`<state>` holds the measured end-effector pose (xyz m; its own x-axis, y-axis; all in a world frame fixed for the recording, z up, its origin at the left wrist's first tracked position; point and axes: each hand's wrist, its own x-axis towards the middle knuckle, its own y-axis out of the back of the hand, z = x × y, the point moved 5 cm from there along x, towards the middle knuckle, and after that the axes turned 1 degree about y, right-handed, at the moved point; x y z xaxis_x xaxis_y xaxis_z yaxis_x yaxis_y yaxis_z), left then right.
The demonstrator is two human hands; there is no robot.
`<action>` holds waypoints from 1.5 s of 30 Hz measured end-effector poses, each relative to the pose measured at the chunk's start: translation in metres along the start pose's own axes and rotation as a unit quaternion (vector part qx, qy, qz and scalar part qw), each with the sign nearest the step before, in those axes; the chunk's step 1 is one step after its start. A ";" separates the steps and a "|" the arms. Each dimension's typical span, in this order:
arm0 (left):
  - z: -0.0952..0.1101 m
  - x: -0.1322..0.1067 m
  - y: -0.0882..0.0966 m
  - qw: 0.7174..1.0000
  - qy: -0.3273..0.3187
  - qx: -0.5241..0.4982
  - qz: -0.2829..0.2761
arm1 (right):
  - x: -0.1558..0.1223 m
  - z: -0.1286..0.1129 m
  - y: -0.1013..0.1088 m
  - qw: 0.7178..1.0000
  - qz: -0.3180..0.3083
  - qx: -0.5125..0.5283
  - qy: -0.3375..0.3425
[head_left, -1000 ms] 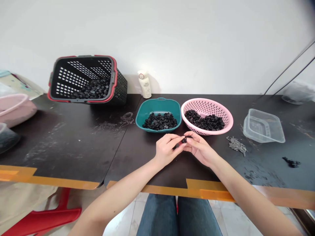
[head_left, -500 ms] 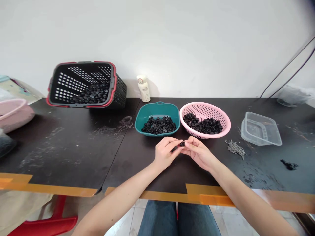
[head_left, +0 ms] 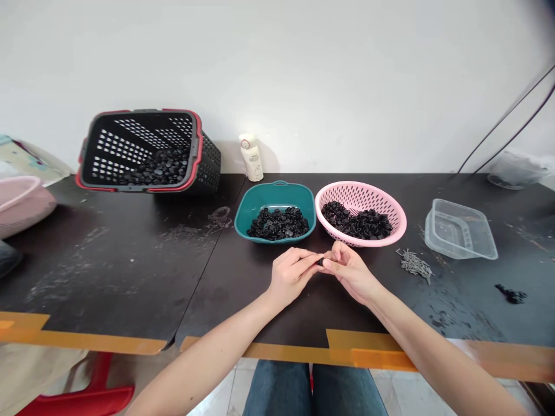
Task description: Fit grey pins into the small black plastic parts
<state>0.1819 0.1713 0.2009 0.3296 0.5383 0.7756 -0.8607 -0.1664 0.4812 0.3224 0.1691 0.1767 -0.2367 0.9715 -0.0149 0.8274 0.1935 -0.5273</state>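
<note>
Pinching a small black part (head_left: 320, 262), your left hand (head_left: 289, 274) and right hand (head_left: 351, 273) meet at the pink basket's (head_left: 396, 216) seven o'clock; the latter has shifted fingers, suggesting in-hand adjustment.

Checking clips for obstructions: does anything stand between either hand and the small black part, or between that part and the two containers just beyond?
Nothing visible separates the left hand or right hand from the small black part; both meet at it. Toward the teal basin and pink basket, only the hands themselves lie between.
</note>
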 end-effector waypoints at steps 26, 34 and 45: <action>-0.003 0.002 -0.013 0.981 0.096 -0.105 -0.135 | -0.003 0.006 -0.012 0.996 -0.008 0.071 -0.043; 0.000 0.001 -0.007 0.994 0.065 -0.050 -0.077 | -0.007 0.008 -0.017 1.000 -0.021 0.009 -0.008; 0.008 0.002 -0.002 0.996 0.033 -0.075 -0.034 | -0.011 0.006 -0.018 0.999 -0.027 -0.023 0.021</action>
<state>0.1871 0.1659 0.2043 0.3670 0.5983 0.7122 -0.8873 -0.0047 0.4612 0.3073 0.1543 0.1814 -0.2614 0.9640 0.0488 0.8369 0.2515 -0.4862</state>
